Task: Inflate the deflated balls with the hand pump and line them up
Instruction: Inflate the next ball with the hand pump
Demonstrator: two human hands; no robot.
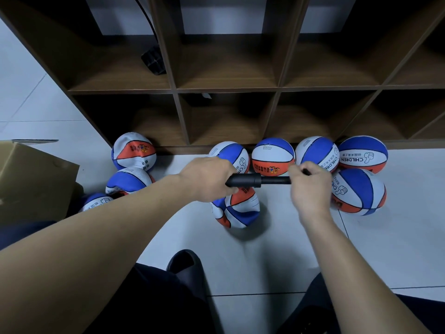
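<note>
Gripping the pump (257, 180) barrel, the left hand (207, 178) steadies it while the right hand (308, 186) pinches its handle, probably mid-stroke above the limp ball (237, 208); round balls (273, 156) line the shelf (226, 89).

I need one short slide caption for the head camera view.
Both hands, left hand and right hand, hold a black hand pump above a crumpled blue, white and orange ball.
</note>
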